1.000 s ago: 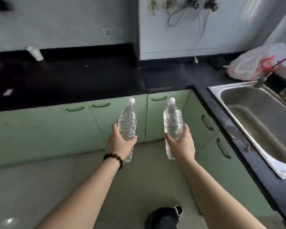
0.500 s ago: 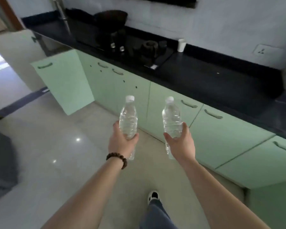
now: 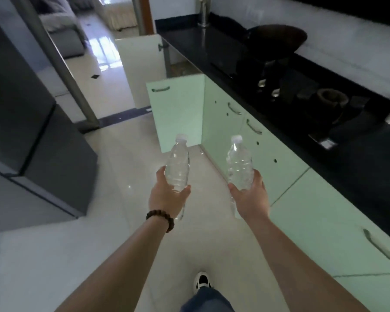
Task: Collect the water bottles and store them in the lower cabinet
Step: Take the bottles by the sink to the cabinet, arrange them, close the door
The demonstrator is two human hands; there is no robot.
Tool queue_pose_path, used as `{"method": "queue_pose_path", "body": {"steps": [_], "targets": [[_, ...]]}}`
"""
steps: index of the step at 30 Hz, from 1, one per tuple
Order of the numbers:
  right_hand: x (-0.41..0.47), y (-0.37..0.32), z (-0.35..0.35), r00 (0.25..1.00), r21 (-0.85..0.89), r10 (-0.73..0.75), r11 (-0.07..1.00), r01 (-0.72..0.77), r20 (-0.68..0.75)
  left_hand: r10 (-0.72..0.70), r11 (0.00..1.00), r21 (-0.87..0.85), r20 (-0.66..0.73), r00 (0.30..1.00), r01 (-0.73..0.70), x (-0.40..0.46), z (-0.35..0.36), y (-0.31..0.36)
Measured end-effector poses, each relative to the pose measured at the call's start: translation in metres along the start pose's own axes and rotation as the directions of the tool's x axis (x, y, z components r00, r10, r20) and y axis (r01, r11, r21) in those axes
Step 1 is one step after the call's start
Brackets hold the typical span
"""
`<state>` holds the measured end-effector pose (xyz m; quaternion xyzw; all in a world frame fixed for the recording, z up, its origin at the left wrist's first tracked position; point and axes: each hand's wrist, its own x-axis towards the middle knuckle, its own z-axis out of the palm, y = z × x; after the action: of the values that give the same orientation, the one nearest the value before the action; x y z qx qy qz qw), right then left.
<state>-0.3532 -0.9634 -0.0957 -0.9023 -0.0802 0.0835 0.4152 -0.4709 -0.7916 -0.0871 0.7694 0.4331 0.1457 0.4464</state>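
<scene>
My left hand [image 3: 167, 197] grips a clear water bottle [image 3: 178, 164] with a white cap, held upright in front of me. In my right hand [image 3: 251, 197] is a second clear water bottle [image 3: 238, 164], also upright and gripped round its lower half. A row of light green lower cabinets [image 3: 279, 167] runs along the right under a black counter [image 3: 212, 48]. One green cabinet door [image 3: 176, 113] stands swung open ahead, just beyond the bottles, and a second open door [image 3: 142, 61] lies farther on. The inside of the open cabinet is hidden.
On the counter sit a dark wok [image 3: 277, 39] and a stove [image 3: 291, 86]. A large dark grey fridge [image 3: 25, 122] stands on the left. Shiny pale floor tiles [image 3: 122, 176] run between them toward a doorway [image 3: 99, 41]. My foot [image 3: 202, 281] shows at the bottom.
The view has swung left along the counter, away from the sink. The open cabinet door is now straight ahead and closer. Both hands still hold their bottles the same way.
</scene>
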Motion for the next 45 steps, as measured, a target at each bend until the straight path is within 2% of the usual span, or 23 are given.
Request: {"method": "queue_pose_path", "body": {"steps": [8,18,21,25,30,39,45], "targets": [[0.099,-0.08,0.082,0.981,0.035,-0.149,0.989,0.146,0.123,-0.115,0.992,-0.069,-0.162,0.98,0.105,0.111,-0.03,0.003],[0.191,-0.188,0.24,0.952,0.03,-0.21,0.977,0.209,0.223,-0.198,0.974,-0.149,-0.194,0.961,0.171,0.266,-0.089,-0.042],[0.219,-0.236,0.302,0.949,0.034,-0.207,0.978,0.205,0.238,-0.184,0.973,-0.173,-0.168,0.968,0.155,0.334,-0.124,-0.058],[0.252,-0.309,0.374,0.954,0.055,-0.181,0.983,0.173,0.239,-0.117,0.99,-0.092,-0.156,0.981,0.104,0.425,-0.18,-0.064],[0.294,-0.378,0.435,0.959,0.092,-0.173,0.984,0.156,0.223,-0.103,0.989,-0.124,-0.145,0.984,0.085,0.529,-0.22,-0.053],[0.408,-0.438,0.501,0.982,0.132,-0.132,0.985,0.114,0.137,-0.006,0.995,-0.096,-0.013,1.0,0.004,0.697,-0.209,-0.031],[0.517,-0.46,0.543,0.998,0.155,-0.045,0.987,0.036,0.052,0.057,0.998,-0.035,0.089,0.994,-0.054,0.83,-0.182,-0.001]]}}
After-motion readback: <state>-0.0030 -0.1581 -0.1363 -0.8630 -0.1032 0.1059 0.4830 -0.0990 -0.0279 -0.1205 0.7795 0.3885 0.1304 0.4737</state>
